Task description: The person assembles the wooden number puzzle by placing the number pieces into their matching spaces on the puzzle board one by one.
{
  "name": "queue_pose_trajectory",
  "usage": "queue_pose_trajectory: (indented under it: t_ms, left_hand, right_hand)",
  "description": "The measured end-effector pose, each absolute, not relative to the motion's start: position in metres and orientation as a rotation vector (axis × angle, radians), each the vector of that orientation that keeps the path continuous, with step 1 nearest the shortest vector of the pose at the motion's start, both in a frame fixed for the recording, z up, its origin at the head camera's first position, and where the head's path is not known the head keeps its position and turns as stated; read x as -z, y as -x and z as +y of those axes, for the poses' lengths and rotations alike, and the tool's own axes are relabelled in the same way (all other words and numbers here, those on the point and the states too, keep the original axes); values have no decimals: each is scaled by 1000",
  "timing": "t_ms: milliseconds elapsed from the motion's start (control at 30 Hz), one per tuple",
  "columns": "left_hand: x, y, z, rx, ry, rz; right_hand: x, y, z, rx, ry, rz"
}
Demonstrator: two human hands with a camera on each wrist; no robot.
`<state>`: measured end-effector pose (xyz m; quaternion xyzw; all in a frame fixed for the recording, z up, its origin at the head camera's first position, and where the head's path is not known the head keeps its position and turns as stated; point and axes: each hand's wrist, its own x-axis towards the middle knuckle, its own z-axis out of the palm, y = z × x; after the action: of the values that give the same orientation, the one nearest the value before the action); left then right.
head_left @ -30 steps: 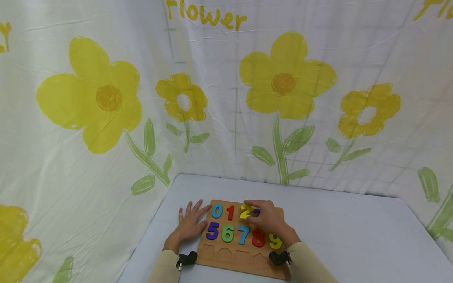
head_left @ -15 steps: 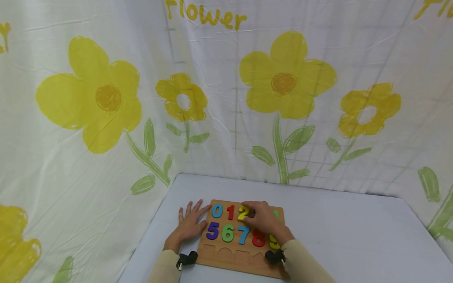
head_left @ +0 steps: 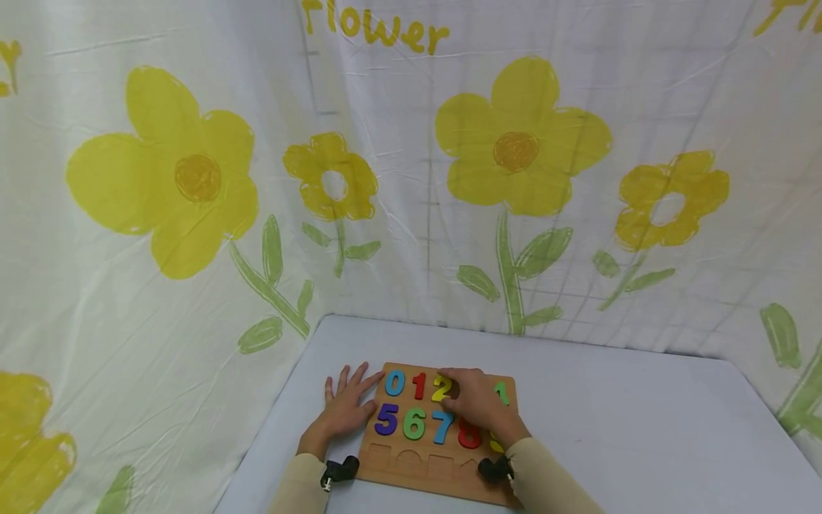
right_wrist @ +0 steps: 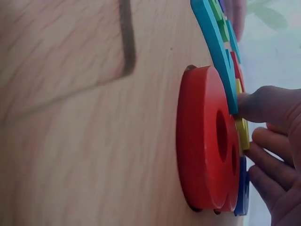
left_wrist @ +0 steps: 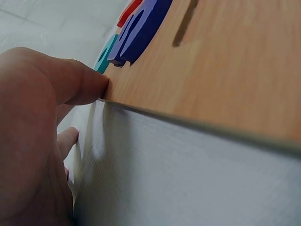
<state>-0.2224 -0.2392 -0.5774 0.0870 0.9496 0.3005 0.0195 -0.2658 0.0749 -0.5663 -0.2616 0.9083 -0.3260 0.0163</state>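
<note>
A wooden number board lies on the white table and bears coloured digits. My right hand is over its upper row, pinching the yellow number 2 between thumb and fingers. In the right wrist view the thumb touches the near side of the yellow number 2, beyond the red number 8. The purple-blue number 3 is under the other fingers and hidden in the head view. My left hand lies spread at the board's left edge, its thumb touching that edge.
Blue 0 and red 1 sit left of the 2, green 4 at the right. Purple 5, green 6 and blue 7 line the lower row. Shallow recesses run along the near side. A flowered curtain hangs behind.
My right hand has shifted slightly left with the yellow 2, which now sits lower and straighter in the row. The purple 3 has become covered and the green 4 uncovered. My left hand stays put.
</note>
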Motion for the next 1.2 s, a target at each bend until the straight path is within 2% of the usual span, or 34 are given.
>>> queue_pose_trajectory:
  t_ms: [400, 833, 1200]
  left_hand:
    - [572, 222, -236, -947, -269, 2939]
    - [575, 220, -238, -985, -294, 2945]
    - [567, 221, -244, -1045, -235, 2904]
  right_hand:
    - [555, 254, 102, 1116, 701, 2890]
    - [532, 224, 179, 1100, 647, 3058]
    - [523, 202, 242, 898, 616, 3211]
